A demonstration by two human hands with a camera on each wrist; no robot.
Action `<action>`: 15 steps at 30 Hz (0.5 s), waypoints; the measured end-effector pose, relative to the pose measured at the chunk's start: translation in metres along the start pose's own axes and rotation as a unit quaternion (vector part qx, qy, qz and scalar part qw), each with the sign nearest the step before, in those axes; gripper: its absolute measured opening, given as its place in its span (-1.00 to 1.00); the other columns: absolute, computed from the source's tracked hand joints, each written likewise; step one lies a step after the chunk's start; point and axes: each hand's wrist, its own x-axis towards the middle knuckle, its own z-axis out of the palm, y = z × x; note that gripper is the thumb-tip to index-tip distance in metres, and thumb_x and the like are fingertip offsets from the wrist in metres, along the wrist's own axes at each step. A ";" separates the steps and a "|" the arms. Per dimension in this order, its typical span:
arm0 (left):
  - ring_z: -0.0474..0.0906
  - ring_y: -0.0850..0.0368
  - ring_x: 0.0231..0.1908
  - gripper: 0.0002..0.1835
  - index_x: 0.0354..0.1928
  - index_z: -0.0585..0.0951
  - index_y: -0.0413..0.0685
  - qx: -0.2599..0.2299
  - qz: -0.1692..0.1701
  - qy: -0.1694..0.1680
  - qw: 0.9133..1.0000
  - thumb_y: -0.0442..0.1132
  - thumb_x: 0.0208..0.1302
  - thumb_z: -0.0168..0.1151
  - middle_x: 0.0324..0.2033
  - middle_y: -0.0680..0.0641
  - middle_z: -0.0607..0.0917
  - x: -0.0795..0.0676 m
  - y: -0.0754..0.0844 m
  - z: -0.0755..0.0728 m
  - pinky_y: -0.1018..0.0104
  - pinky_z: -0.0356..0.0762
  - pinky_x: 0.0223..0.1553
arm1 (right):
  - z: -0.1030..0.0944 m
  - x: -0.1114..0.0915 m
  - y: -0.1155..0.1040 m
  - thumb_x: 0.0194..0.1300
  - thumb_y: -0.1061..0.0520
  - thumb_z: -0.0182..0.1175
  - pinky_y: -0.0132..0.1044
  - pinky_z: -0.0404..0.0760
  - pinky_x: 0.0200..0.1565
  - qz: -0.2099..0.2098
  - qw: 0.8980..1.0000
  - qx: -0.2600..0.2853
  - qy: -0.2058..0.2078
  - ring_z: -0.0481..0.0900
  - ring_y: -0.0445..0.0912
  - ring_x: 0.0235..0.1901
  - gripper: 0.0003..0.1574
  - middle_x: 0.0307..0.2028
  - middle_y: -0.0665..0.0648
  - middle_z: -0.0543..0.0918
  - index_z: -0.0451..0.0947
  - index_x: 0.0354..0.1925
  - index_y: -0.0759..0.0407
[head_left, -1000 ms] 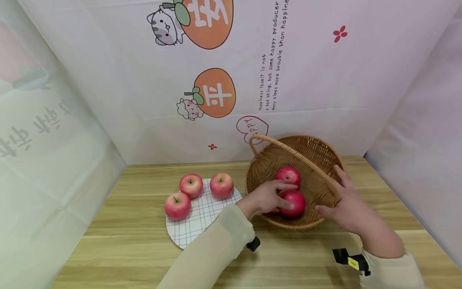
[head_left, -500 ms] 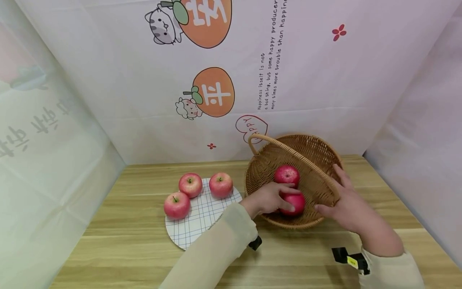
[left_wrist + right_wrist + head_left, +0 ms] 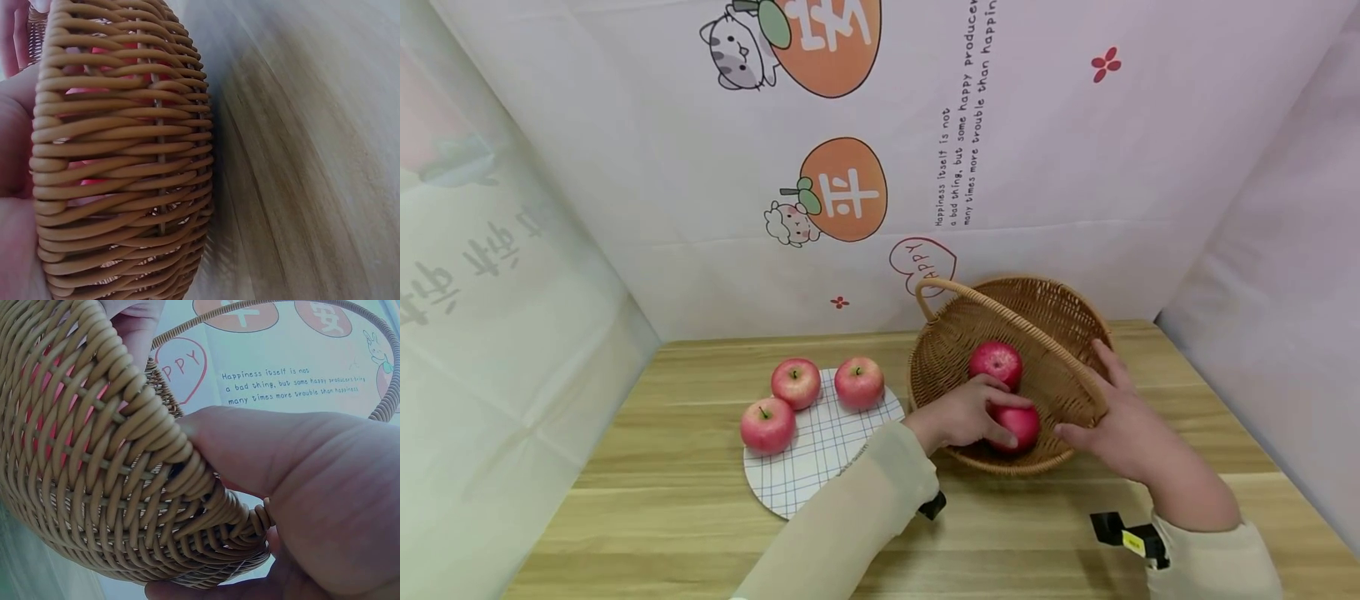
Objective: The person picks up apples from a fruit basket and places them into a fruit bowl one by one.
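Observation:
A brown wicker basket (image 3: pixel 1056 329) with an arched handle (image 3: pixel 1000 315) leans open toward me at the right of the table. Inside it lie a red apple (image 3: pixel 996 358) and, in front of that one, a second red apple (image 3: pixel 1022 429). My left hand (image 3: pixel 962 414) reaches over the basket's left rim and holds the front apple between thumb and fingers. On the right side, my right hand (image 3: pixel 1123 433) grips the rim by the handle's base, its thumb (image 3: pixel 237 447) on the wicker edge in the right wrist view. Woven wicker (image 3: pixel 125 150) mostly hides the apples from the left wrist camera.
Left of the basket, a round white mat (image 3: pixel 820 450) with a blue grid lies on the wooden table (image 3: pixel 662 475). Three red apples, one of them a left apple (image 3: pixel 767 426), sit at its far and left edge. A printed cloth (image 3: pixel 700 192) hangs behind.
My left fingers have shifted around the front apple, which now sits slightly farther right and nearer me. The right hand, the basket and the apples by the mat stay put.

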 end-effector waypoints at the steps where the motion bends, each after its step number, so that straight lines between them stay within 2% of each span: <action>1: 0.17 0.23 0.34 -0.42 0.25 0.62 0.38 0.003 0.004 -0.003 1.000 -0.11 0.15 0.52 0.35 0.16 0.33 0.000 0.000 0.000 0.26 0.21 0.28 | 0.000 0.000 0.000 0.14 0.02 0.49 0.44 0.36 0.03 0.000 1.000 0.000 0.001 0.19 0.64 0.19 0.22 0.52 0.38 -0.39 0.02 0.54 0.26; 7: 0.08 0.29 0.41 -0.39 0.31 0.55 0.39 0.020 0.026 -0.023 0.999 -0.10 0.21 0.47 0.40 0.22 0.32 0.001 -0.001 -0.001 0.20 0.14 0.34 | 0.000 0.000 0.003 0.14 0.00 0.49 0.45 0.35 0.04 0.001 1.000 0.001 0.001 0.16 0.64 0.20 0.20 0.52 0.36 -0.40 0.05 0.54 0.25; 12: 0.03 0.32 0.42 -0.39 0.31 0.55 0.42 0.029 0.034 -0.026 0.999 -0.11 0.21 0.46 0.36 0.23 0.36 0.002 -0.002 0.001 0.19 0.13 0.35 | -0.001 0.000 0.002 0.15 0.02 0.47 0.45 0.33 0.05 0.005 1.000 -0.002 -0.003 0.14 0.64 0.22 0.21 0.53 0.34 -0.42 0.01 0.55 0.25; 15: 0.07 0.33 0.39 -0.39 0.30 0.56 0.41 0.028 0.038 -0.025 0.999 -0.13 0.21 0.47 0.35 0.23 0.37 0.002 -0.001 0.001 0.24 0.19 0.31 | -0.001 0.000 0.002 0.15 0.01 0.48 0.46 0.34 0.04 0.003 1.000 -0.003 -0.004 0.15 0.64 0.21 0.22 0.52 0.36 -0.42 0.01 0.55 0.25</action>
